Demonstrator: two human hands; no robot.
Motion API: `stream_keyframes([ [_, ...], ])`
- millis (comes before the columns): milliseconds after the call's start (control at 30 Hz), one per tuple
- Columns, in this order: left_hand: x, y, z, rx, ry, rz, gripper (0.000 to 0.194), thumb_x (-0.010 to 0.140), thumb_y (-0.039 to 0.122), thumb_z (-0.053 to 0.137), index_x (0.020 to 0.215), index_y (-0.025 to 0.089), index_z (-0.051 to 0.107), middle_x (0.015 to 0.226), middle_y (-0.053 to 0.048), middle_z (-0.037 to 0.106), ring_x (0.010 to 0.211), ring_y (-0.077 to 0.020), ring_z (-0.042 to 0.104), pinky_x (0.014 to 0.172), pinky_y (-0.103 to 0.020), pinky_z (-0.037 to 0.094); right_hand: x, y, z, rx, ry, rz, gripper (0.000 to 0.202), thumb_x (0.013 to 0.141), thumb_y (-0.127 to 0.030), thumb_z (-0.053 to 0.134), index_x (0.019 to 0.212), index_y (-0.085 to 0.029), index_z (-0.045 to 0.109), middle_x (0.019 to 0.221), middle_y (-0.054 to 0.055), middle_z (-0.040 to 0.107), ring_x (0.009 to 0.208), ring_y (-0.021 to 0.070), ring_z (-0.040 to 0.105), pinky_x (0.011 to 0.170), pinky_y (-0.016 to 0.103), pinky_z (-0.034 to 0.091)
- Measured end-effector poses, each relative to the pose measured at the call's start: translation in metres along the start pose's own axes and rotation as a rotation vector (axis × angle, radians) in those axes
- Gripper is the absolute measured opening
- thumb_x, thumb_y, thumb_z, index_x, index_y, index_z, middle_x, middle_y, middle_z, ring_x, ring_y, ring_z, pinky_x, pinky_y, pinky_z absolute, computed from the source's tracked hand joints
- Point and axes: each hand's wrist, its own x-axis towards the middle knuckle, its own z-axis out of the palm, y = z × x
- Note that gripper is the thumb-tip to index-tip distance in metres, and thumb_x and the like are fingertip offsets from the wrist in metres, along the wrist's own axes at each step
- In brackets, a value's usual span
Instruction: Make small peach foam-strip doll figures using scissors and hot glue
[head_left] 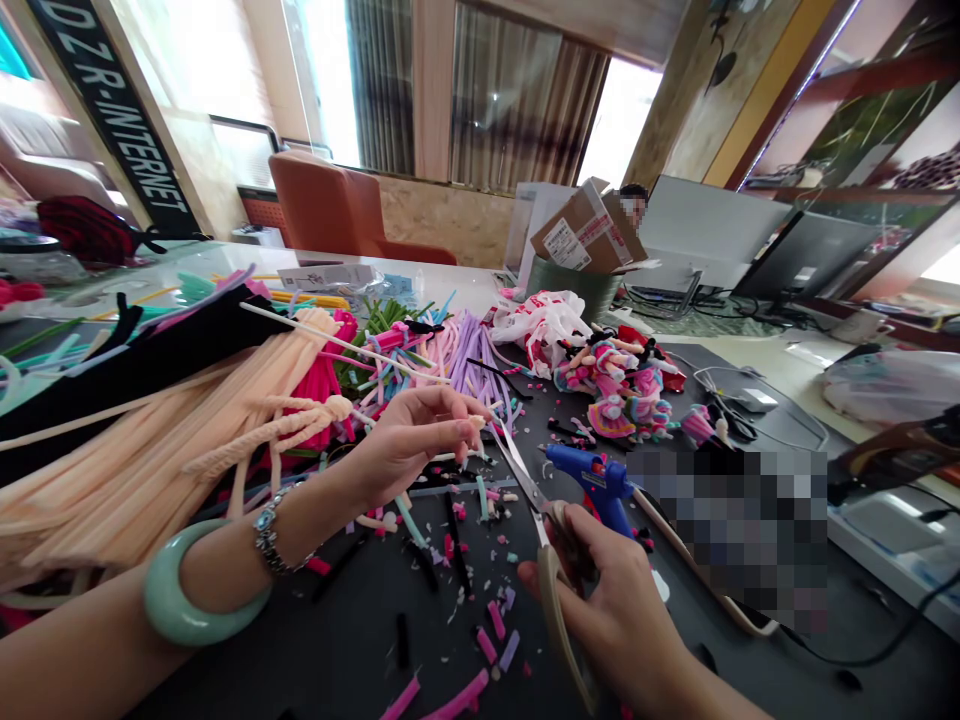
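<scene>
My left hand (420,440) pinches a small peach-coloured piece of pipe cleaner (478,422) between thumb and fingers. My right hand (607,580) has its fingers through the handles of a pair of scissors (534,490). The scissor tips reach up to the small piece, right by my left fingertips; whether they touch it is too small to tell. Left of my left hand lies a braided peach pipe-cleaner piece (262,440) on a thick bundle of peach pipe cleaners (150,470). A blue glue gun (596,480) lies just beyond my right hand.
Cut scraps (491,630) litter the dark tabletop. Behind are purple pipe cleaners (472,350), a white plastic bag (540,325) and a pile of colourful fuzzy figures (622,385). A cardboard box (589,230) sticks out of a green bin (574,290). At right are cables and a blurred-out device. A person sits behind the monitors (712,240).
</scene>
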Motion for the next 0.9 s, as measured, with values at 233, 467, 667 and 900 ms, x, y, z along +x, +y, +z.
stream_keyframes([
  [233,0.002,0.001,0.0,0.018,0.06,0.003,0.019,0.07,0.015,0.072,0.066,0.013,0.053,0.075,-0.001,0.062,0.06,-0.0077,0.057,0.054,-0.018,0.046,0.002,-0.005,-0.003,-0.025,-0.029,0.027,0.024,0.079,-0.04,0.057,0.072,-0.021,0.044,0.061,-0.005,0.046,0.055,0.0106,0.041,0.051,0.021,0.033],
  [467,0.01,0.054,-0.016,0.224,0.271,0.154,0.011,0.076,0.014,0.066,0.08,0.014,0.056,0.07,0.002,0.061,0.062,-0.006,0.056,0.06,-0.017,0.046,0.004,-0.005,0.001,-0.213,-0.107,0.034,0.025,0.078,-0.037,0.055,0.067,-0.022,0.039,0.061,-0.004,0.047,0.056,0.0129,0.042,0.052,0.024,0.033],
  [667,-0.013,0.115,-0.04,0.648,0.295,0.222,0.015,0.078,0.012,0.062,0.092,0.008,0.057,0.073,0.003,0.063,0.07,-0.0062,0.059,0.07,-0.02,0.042,0.001,-0.003,0.005,-0.32,-0.167,0.003,0.019,0.077,-0.03,0.058,0.093,-0.02,0.056,0.09,0.005,0.063,0.08,0.0211,0.06,0.067,0.03,0.045],
  [900,-0.033,0.133,-0.069,1.374,0.113,0.237,0.011,0.067,-0.001,0.063,0.066,0.01,0.063,0.057,0.003,0.059,0.05,-0.0049,0.049,0.051,-0.015,0.031,-0.001,0.007,0.02,-0.615,-0.071,-0.25,0.024,0.086,-0.026,0.055,0.106,-0.013,0.061,0.101,0.014,0.065,0.09,0.0263,0.064,0.076,0.037,0.052],
])
